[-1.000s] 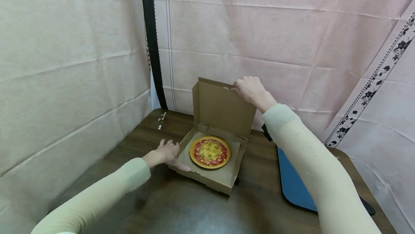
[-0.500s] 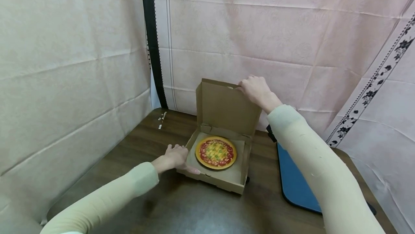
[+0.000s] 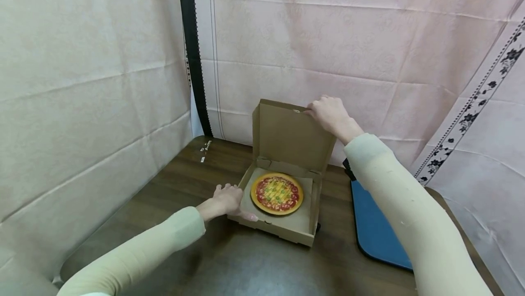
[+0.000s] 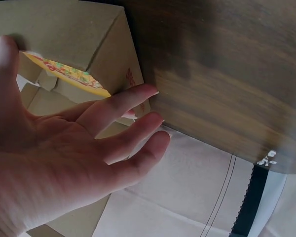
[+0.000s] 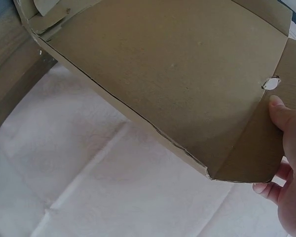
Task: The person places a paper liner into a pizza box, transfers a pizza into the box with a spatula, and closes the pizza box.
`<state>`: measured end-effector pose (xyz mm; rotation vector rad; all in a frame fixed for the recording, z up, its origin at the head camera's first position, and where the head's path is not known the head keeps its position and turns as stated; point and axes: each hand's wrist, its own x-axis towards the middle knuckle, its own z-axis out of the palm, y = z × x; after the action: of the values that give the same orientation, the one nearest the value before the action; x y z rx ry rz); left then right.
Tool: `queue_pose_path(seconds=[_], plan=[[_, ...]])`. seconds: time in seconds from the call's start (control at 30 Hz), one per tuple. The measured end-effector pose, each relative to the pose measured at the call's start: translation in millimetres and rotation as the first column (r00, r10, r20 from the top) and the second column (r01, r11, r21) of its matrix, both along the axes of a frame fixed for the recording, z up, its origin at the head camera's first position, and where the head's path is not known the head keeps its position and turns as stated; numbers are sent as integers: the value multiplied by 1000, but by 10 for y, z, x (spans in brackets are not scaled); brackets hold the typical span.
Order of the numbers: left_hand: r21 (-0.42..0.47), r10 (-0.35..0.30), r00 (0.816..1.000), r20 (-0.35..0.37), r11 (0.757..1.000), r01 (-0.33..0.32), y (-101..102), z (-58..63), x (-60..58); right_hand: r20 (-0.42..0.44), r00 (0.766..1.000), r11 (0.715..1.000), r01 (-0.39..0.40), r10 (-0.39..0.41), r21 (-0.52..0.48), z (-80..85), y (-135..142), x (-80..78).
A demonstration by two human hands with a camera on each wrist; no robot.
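Observation:
A brown cardboard pizza box (image 3: 292,235) stands on the table with its lid (image 3: 293,139) raised. A round pizza (image 3: 276,194) with red and yellow toppings lies inside on a sheet of paper. My left hand (image 3: 227,201) rests at the box's front left corner, the thumb along the front edge and the spread, nearly straight fingers (image 4: 123,106) by the left side wall. With my right hand (image 3: 330,114), I pinch the lid's front flap (image 5: 256,143) near its corner, thumb on the inner face beside a small hole (image 5: 271,83).
To the right on the wooden table (image 3: 262,268) lies a blue board (image 3: 375,227), partly hidden under my right sleeve. A black object (image 3: 348,169) shows behind that forearm. Small white scraps (image 3: 203,152) lie at the back left. Pale cloth (image 3: 348,36) hangs behind the table.
The box, with the pizza in it, has slid to the right across the table. Both hands have moved right along with it; the lid stays raised.

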<state>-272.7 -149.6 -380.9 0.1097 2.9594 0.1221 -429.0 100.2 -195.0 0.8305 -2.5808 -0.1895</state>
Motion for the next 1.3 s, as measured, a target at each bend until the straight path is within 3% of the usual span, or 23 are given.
queue_pose_path(seconds=[0.27,0.37,0.5,0.57,0.6,0.67,0.77,0.87,0.97,1.03,1.1,1.2,1.3], plan=[[44,-1,1000,8,999,1,49,-17,11,-5,1000,1000,-10,10,-15,-28,21,-2],[47,15,999,45,999,-17,65,16,-17,-7,1000,999,-11,11,-31,-30,59,8],[109,55,991,122,992,-68,17,169,-136,-23,1000,999,-15,14,-43,-33,114,6],[229,58,985,160,969,-94,-59,301,-255,-31,999,999,-20,19,-43,-30,124,1],[311,52,984,172,945,-105,-104,382,-335,-32,999,999,-23,22,-44,-26,121,2],[482,18,982,186,870,-107,-190,566,-517,-24,999,999,-24,23,-42,-17,108,9],[692,-12,980,198,710,-131,-250,862,-823,-6,1000,999,-19,19,-46,-14,81,23],[805,-1,980,200,570,-164,-228,1127,-1082,2,1000,998,-19,19,-55,-22,53,35],[880,38,977,210,427,-206,-161,1319,-1253,-4,1000,998,-31,30,-57,-41,28,43],[909,44,980,196,367,-198,-104,1410,-1314,-11,999,997,-43,42,-57,-53,9,57],[919,61,981,184,343,-194,-60,1471,-1330,-13,999,997,-50,50,-62,-63,-8,75],[912,104,980,172,359,-199,20,1516,-1313,20,999,994,-40,42,-106,-76,7,105],[905,151,971,186,359,-229,67,1523,-1298,108,994,985,12,6,-171,-83,51,136]])
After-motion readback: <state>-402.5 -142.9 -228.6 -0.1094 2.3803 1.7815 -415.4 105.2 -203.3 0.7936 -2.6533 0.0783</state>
